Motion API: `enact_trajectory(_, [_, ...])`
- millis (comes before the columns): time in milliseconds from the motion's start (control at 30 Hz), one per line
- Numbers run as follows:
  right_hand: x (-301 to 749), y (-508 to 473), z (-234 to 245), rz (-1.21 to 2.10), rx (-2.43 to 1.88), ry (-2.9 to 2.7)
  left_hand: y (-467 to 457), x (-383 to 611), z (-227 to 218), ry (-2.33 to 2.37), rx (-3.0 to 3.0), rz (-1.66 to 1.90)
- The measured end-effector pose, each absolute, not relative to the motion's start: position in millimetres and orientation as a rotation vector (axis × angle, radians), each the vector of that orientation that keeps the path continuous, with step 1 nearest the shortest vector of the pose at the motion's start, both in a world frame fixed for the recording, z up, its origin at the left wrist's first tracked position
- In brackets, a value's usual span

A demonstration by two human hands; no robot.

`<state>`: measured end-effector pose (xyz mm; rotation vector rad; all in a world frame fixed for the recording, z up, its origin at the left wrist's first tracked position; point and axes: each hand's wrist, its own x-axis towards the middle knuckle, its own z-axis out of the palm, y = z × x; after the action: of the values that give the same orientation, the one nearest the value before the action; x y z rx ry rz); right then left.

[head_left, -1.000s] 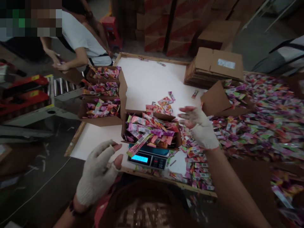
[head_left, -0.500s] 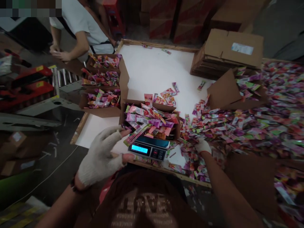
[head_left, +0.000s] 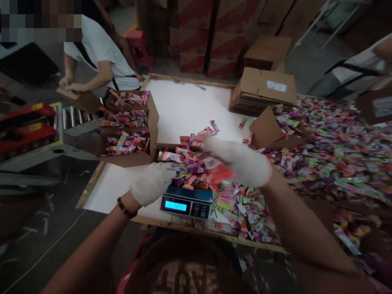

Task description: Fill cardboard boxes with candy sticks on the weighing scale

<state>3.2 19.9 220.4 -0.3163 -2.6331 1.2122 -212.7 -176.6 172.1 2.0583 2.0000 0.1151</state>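
My left hand (head_left: 153,183), in a white knitted glove, rests at the left edge of an open cardboard box (head_left: 155,152), its fingers stretched over small packets (head_left: 183,167). The packets are shiny, pink, purple and green; their contents do not show. Blurred by motion, my gloved right hand (head_left: 241,161) is over the box's right side, closed on several packets (head_left: 222,175) that hang below its fingers. Under the box sits a digital scale (head_left: 186,208) with a lit blue display; the digits are not legible.
Filled boxes (head_left: 124,161) stand left of the scale, beside a roller conveyor (head_left: 72,118). Flattened cartons (head_left: 265,87) are stacked at the back right. A large packet heap (head_left: 333,159) covers the right side. One person (head_left: 101,53) works at left; another (head_left: 361,69) stands at right.
My right hand has moved from the heap up and left over the box, bringing packets. My left hand has moved right, onto the box's left edge. The camera view has shifted.
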Motion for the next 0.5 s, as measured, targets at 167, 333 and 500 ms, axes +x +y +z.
enact_trajectory(167, [-98.0,-21.3,184.2,0.455,0.093,-3.315,-213.9,-212.6,180.7,2.173,2.006,0.55])
enact_trajectory(333, [-80.7,-12.7,179.8,0.883,0.122,-3.081,-260.0,-220.2,173.6,2.412,1.767,0.909])
enact_trajectory(500, [19.4,35.9,156.6,1.328,-0.51,-2.345,-286.7,-216.9,146.8,2.563,1.469,1.042])
